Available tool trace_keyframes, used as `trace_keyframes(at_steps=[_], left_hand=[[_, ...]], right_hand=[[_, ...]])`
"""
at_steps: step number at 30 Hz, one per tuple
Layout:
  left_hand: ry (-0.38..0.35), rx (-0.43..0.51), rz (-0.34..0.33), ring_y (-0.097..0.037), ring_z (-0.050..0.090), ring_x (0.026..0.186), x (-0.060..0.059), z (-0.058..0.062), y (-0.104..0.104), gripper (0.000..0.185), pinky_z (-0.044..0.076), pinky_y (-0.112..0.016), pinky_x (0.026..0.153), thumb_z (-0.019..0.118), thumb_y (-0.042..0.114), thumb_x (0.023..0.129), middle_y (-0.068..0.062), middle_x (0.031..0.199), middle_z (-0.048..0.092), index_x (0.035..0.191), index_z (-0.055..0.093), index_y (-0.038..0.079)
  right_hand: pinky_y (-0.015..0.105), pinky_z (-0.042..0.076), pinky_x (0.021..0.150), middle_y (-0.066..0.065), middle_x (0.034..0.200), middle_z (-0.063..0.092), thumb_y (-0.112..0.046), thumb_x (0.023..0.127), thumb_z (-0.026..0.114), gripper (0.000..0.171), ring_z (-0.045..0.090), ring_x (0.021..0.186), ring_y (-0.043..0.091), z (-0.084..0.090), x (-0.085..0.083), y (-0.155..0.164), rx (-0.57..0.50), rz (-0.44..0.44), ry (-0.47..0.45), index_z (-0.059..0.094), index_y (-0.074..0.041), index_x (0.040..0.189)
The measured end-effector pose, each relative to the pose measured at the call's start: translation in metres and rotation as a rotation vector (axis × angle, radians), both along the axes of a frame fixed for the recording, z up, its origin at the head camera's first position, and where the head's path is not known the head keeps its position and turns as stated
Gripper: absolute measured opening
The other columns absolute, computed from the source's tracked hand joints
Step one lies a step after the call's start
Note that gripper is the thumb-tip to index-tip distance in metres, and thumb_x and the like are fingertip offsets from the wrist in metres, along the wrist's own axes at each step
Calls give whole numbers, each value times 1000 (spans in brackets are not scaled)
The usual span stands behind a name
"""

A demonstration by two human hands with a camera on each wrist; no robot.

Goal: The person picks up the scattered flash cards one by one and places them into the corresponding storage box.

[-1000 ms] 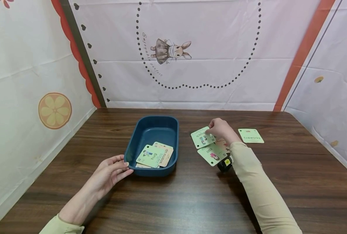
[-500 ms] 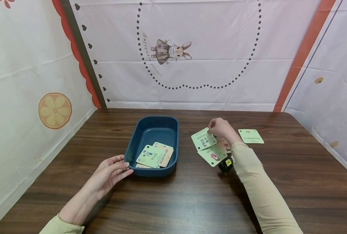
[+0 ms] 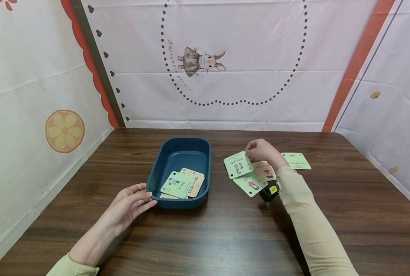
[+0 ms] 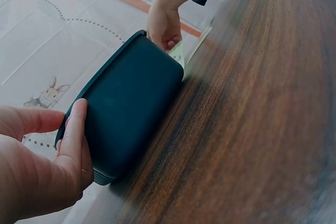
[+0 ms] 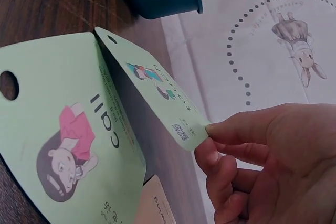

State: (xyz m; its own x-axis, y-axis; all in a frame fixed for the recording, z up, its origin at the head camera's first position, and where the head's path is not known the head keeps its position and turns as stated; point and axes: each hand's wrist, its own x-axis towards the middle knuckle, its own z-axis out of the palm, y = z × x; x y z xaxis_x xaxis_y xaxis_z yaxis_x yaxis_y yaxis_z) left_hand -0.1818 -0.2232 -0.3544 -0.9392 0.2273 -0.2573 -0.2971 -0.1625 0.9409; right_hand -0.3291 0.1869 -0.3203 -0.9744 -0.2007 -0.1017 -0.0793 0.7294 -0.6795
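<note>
My right hand (image 3: 261, 150) pinches the green "touch" card (image 3: 238, 165) by one corner between thumb and forefinger. In the right wrist view that card (image 5: 157, 93) is tilted, its held edge raised above the green "call" card (image 5: 68, 145). Partly beneath lies a pinkish card (image 3: 265, 170) with a red figure. My left hand (image 3: 130, 205) grips the near left corner of the blue bin (image 3: 206, 168), thumb on the rim and fingers against the outer wall. Inside the bin lie a green "hug" card (image 3: 177, 184), an orange "stand up" card (image 3: 197, 184) and another mostly hidden beneath.
A green "fireworks" card (image 3: 297, 161) lies on the brown wooden table (image 3: 218, 237) to the right, partly behind the right forearm. A black wrist device (image 3: 269, 191) sits at the right wrist. Printed cloth (image 3: 260, 46) hangs behind and along both sides.
My right hand has raised the edge of the "touch" card and shifted it slightly left, uncovering more of the pinkish card. The left hand and the bin stay in place.
</note>
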Motion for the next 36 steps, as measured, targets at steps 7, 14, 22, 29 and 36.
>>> trace_keyframes(at_steps=[7,14,22,29,36], left_hand=[[-2,-5,2,-7,64,92,1,1,0,48,58,-22,93,54,8,98,-3,106,59,137,28,-4],[2,0,4,-7,64,92,1,1,1,47,58,-23,93,55,8,98,-3,106,60,136,30,-4],[5,3,4,-7,65,91,2,1,0,44,59,-23,92,55,8,98,-2,103,61,134,32,-3],[9,8,-3,-7,65,91,2,1,0,43,58,-22,92,55,7,98,-2,104,61,133,32,-4],[11,2,-5,-7,64,92,2,1,0,44,58,-23,93,54,7,98,-3,105,60,134,31,-4]], right_hand=[[29,49,70,3,80,62,-12,98,54,16,58,81,20,-1,-1,4,-68,-33,-13,62,1,102],[39,51,80,8,89,65,-15,100,53,16,62,94,31,-1,-1,7,-123,-72,-8,59,-1,104],[39,54,88,3,85,69,-14,100,53,17,65,91,25,0,-1,10,-175,-124,-2,59,0,109],[27,51,71,-8,71,67,-14,99,51,18,58,74,11,1,-3,12,-223,-154,15,58,1,106],[20,44,59,-11,66,65,-11,96,53,18,52,64,7,5,-1,13,-318,-172,1,57,4,106]])
